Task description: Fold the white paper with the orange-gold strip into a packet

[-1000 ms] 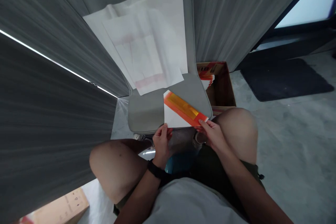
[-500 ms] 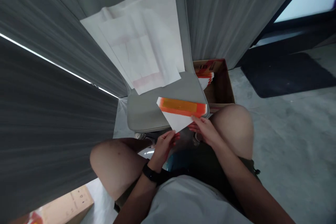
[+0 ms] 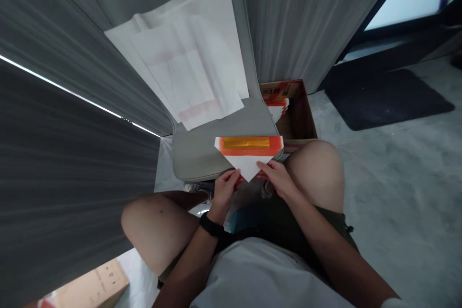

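Note:
A folded paper piece (image 3: 247,161), white and pointed at the bottom with an orange band and a yellow-gold strip along its top, is held over the front of a grey chair (image 3: 202,154). Thumb and fingers of my left hand (image 3: 225,190) pinch its lower left edge. On the lower right edge, my right hand (image 3: 277,177) grips it with the thumb on top. Large white paper sheets (image 3: 195,67) with faint pink marks lean on the chair's backrest and rest on the seat beyond the folded paper.
Right of the chair stands an open cardboard box (image 3: 306,110) containing several similar orange-and-white folded papers (image 3: 277,109). A dark mat (image 3: 386,98) lies on the pale floor. Grey curtains (image 3: 72,163) hang on the left. Another cardboard box (image 3: 96,286) sits at lower left.
The folded paper has turned level, its point now facing straight down between my hands. My left hand has moved up slightly along its edge. The camera view has shifted a little.

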A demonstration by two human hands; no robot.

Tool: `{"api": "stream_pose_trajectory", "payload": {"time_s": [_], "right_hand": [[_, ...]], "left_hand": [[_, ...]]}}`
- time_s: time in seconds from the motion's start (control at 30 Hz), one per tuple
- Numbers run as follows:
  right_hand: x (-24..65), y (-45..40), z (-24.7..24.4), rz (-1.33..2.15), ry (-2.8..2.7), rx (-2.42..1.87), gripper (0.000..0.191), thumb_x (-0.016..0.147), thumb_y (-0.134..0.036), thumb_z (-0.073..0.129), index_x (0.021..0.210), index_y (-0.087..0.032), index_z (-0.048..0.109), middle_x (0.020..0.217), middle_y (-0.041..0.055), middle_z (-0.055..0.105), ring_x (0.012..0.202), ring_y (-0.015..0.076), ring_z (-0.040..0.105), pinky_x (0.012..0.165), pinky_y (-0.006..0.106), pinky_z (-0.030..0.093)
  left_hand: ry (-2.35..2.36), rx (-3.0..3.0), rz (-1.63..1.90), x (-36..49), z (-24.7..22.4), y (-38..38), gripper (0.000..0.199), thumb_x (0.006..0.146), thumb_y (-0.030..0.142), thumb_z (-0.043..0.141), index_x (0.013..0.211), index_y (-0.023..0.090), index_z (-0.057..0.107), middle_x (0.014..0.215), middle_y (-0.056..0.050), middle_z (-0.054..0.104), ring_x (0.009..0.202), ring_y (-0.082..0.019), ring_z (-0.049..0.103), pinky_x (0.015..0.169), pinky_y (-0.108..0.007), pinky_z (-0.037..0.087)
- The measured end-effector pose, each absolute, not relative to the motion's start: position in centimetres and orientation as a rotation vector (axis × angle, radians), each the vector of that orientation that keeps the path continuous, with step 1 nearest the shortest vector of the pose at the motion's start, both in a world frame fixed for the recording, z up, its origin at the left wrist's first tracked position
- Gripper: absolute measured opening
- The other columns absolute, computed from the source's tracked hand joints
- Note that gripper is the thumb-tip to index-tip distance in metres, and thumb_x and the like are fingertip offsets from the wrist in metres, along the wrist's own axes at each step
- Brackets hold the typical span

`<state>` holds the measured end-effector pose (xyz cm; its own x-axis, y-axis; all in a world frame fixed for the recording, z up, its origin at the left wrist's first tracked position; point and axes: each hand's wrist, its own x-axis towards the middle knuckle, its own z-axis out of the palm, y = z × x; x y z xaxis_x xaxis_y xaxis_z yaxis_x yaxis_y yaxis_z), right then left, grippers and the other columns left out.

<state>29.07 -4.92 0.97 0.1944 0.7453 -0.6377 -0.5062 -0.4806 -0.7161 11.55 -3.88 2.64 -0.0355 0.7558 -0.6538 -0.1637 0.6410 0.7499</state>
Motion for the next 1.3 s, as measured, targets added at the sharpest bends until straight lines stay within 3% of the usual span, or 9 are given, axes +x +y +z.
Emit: {"api": "stream_pose_trajectory", "payload": {"time_s": [0.17,0.33,0.57,0.77,0.9,1.03,1.2,1.3], "right_hand": [[29.0,-5.8,1.2,1.593,-0.177,-1.393,0.014,0.077,-0.022,0.089,0.084,-0.017,0.078,0.08,0.0053,0.08,0.067,0.0163,0.073,0.058,0.023,0.06],[28.6,-6.0,1.5,1.571,-0.165,-1.458,0.011,0.077,-0.02,0.088,0.081,-0.016,0.078,0.079,0.0047,0.08,0.064,0.0148,0.071,0.056,0.021,0.059],[28.2,-6.0,1.2,1.554,-0.208,-1.451,0.024,0.07,-0.032,0.094,0.076,-0.019,0.075,0.074,0.0027,0.078,0.067,0.0164,0.072,0.061,0.023,0.061],[27.5,-6.3,1.1,1.638,-0.212,-1.427,0.035,0.06,-0.04,0.099,0.078,-0.019,0.077,0.078,0.0038,0.079,0.069,0.0171,0.073,0.06,0.024,0.059],[27.4,-6.4,0.9,1.533,-0.367,-1.482,0.05,0.053,-0.058,0.098,0.07,-0.019,0.073,0.069,0.0034,0.075,0.066,0.0175,0.069,0.06,0.026,0.055],[27.3,-6.5,1.2,1.279,-0.481,-1.525,0.06,0.055,-0.075,0.09,0.072,-0.019,0.074,0.068,0.0033,0.074,0.063,0.0175,0.065,0.063,0.03,0.053],[27.3,-6.6,1.5,1.282,-0.415,-1.503,0.063,0.051,-0.075,0.092,0.073,-0.019,0.074,0.07,0.0041,0.074,0.066,0.0183,0.066,0.06,0.029,0.053],[27.2,-6.7,1.4,1.353,-0.313,-1.512,0.061,0.046,-0.069,0.096,0.072,-0.019,0.071,0.069,0.0039,0.074,0.068,0.0186,0.067,0.055,0.026,0.05]], "left_hand": [[1.414,0.546,0.827,12.1,2.2,-4.6,0.044,0.06,0.047,0.099,0.083,0.014,0.08,0.07,-0.002,0.071,0.065,-0.012,0.065,0.054,-0.019,0.041],[1.379,0.516,0.848,12.5,2.2,-5.0,0.061,0.05,0.058,0.101,0.086,0.014,0.08,0.072,-0.002,0.071,0.067,-0.013,0.066,0.055,-0.02,0.044],[1.324,0.609,0.78,12.6,2.5,-4.5,0.061,0.047,0.061,0.101,0.076,0.013,0.078,0.063,0.0,0.066,0.06,-0.011,0.059,0.058,-0.022,0.048],[1.319,0.551,0.884,12.8,2.1,-4.8,0.062,0.046,0.061,0.101,0.08,0.015,0.078,0.071,-0.001,0.07,0.061,-0.01,0.06,0.061,-0.022,0.05],[1.283,0.576,0.804,12.5,2.2,-4.9,0.058,0.049,0.057,0.102,0.082,0.015,0.079,0.075,-0.003,0.073,0.067,-0.013,0.065,0.063,-0.023,0.051],[1.211,0.611,0.698,12.0,2.6,-4.9,0.053,0.053,0.052,0.102,0.085,0.015,0.081,0.079,-0.007,0.077,0.073,-0.016,0.07,0.066,-0.024,0.054],[1.188,0.553,0.658,12.0,2.9,-4.7,0.052,0.061,0.056,0.099,0.089,0.015,0.081,0.089,-0.009,0.078,0.076,-0.016,0.071,0.066,-0.024,0.055],[1.173,0.535,0.609,12.2,2.6,-4.5,0.06,0.058,0.064,0.098,0.088,0.014,0.081,0.089,-0.01,0.078,0.078,-0.017,0.07,0.065,-0.023,0.052]]}}
